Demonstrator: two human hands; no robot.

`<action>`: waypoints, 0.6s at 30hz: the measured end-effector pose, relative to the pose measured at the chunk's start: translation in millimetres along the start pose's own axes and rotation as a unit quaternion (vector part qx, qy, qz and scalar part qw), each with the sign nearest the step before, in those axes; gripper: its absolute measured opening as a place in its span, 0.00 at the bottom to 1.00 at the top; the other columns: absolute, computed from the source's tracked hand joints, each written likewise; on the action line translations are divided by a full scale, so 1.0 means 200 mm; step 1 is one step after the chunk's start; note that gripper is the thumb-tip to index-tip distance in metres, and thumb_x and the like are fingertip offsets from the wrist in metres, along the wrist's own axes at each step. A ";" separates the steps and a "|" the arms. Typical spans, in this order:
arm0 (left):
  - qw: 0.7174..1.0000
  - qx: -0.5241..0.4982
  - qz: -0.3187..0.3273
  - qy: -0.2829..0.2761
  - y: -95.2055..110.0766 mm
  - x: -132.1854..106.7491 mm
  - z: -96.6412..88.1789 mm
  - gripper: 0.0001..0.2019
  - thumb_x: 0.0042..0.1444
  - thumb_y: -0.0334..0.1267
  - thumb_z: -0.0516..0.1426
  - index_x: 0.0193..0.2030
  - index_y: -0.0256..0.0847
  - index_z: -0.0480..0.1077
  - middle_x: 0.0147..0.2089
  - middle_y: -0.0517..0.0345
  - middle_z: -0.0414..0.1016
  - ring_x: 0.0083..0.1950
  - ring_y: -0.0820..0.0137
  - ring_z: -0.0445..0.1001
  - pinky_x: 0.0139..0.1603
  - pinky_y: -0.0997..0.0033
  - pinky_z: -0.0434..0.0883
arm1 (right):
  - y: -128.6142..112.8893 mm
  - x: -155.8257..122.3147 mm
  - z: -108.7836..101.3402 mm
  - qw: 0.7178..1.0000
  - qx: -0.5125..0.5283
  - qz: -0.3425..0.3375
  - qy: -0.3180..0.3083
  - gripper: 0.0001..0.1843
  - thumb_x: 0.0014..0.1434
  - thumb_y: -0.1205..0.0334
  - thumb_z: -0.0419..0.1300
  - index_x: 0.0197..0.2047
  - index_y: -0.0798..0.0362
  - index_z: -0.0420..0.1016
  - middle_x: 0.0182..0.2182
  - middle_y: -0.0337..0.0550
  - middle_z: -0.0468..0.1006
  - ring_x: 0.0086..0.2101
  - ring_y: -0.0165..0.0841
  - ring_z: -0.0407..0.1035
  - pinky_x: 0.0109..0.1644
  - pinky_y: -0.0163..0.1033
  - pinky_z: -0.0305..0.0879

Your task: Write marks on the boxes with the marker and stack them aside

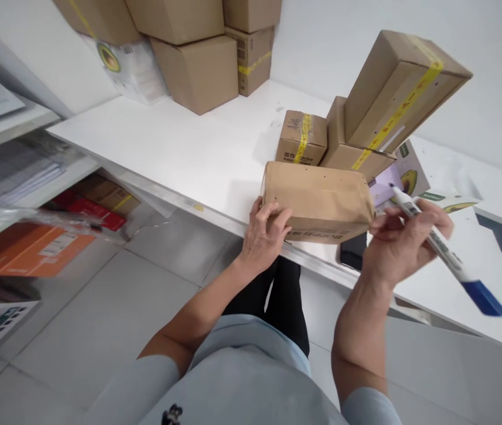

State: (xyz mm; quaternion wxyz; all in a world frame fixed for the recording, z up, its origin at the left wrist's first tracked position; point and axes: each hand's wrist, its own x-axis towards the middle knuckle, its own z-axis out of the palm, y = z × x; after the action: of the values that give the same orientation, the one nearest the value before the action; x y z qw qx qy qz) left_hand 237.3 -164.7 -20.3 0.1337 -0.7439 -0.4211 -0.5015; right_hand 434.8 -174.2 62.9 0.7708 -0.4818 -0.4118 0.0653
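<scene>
A brown cardboard box (317, 192) with printed lettering on its near side lies at the table's front edge. My left hand (266, 230) grips its near left corner, fingers bent against the cardboard. In my right hand (404, 239), by the box's right end, is a white marker pen (445, 255). The marker's dark tip is bare and points up and left; its blue cap sits on the back end. My right fingertips are close to the box's right corner; whether they touch it I cannot tell. Under that corner a black phone (352, 251) partly shows.
Behind the box stand a small taped carton (303, 139) and a tall carton (404, 94) resting tilted on another. Several large cartons (202, 71) are stacked at the back left of the white table (180, 150). A lilac box (384, 186) lies at right. Shelves (12, 144) stand at left.
</scene>
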 end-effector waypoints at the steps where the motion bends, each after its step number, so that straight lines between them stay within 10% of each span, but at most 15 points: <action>1: 1.000 -0.004 -0.011 -0.009 -0.03 0.00 0.01 0.25 0.61 0.31 0.61 0.62 0.46 0.59 0.57 0.47 0.61 0.63 0.55 0.71 0.64 0.42 0.75 | 0.05 0.01 -0.07 0.998 -0.043 -0.019 0.035 0.15 0.66 0.44 0.52 0.46 0.46 0.67 0.29 0.32 0.72 0.19 0.26 0.65 0.22 0.33 0.59; 5: 0.998 -0.021 -0.039 -0.045 -0.16 0.04 0.02 0.26 0.61 0.32 0.61 0.63 0.47 0.58 0.61 0.45 0.59 0.69 0.50 0.64 0.63 0.42 0.75 | 0.28 0.00 -0.33 0.947 -0.303 -0.075 -0.070 0.15 0.64 0.54 0.54 0.50 0.49 0.73 0.39 0.44 0.76 0.35 0.36 0.73 0.40 0.44 0.71; 8: 0.997 -0.037 -0.033 -0.057 -0.23 0.07 0.03 0.25 0.62 0.33 0.60 0.64 0.45 0.59 0.63 0.43 0.58 0.69 0.52 0.63 0.65 0.43 0.73 | 0.42 -0.05 -0.40 0.826 -0.474 -0.080 -0.294 0.21 0.64 0.65 0.49 0.55 0.51 0.76 0.46 0.53 0.79 0.47 0.44 0.68 0.50 0.50 0.67; 12: 0.996 -0.064 -0.020 -0.055 -0.24 0.09 0.02 0.23 0.63 0.33 0.58 0.64 0.43 0.60 0.63 0.41 0.58 0.68 0.53 0.64 0.65 0.45 0.72 | 0.50 -0.09 -0.32 0.708 -0.561 -0.094 -0.418 0.25 0.63 0.69 0.49 0.61 0.52 0.74 0.52 0.57 0.78 0.55 0.50 0.59 0.53 0.51 0.59; 18: 0.995 -0.057 -0.035 -0.067 -0.22 0.08 0.01 0.22 0.65 0.36 0.56 0.64 0.43 0.59 0.64 0.41 0.58 0.70 0.52 0.62 0.66 0.45 0.71 | 0.49 -0.06 -0.26 0.713 -0.581 -0.033 -0.392 0.27 0.66 0.62 0.49 0.66 0.49 0.68 0.61 0.59 0.71 0.57 0.54 0.57 0.54 0.57 0.59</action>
State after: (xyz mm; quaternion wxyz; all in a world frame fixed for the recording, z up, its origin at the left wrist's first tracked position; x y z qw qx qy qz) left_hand 207.4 -127.9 -17.8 0.0449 -0.7669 -0.4261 -0.4777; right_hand 493.3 -163.4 -32.4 0.1104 -0.7518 -0.6494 -0.0289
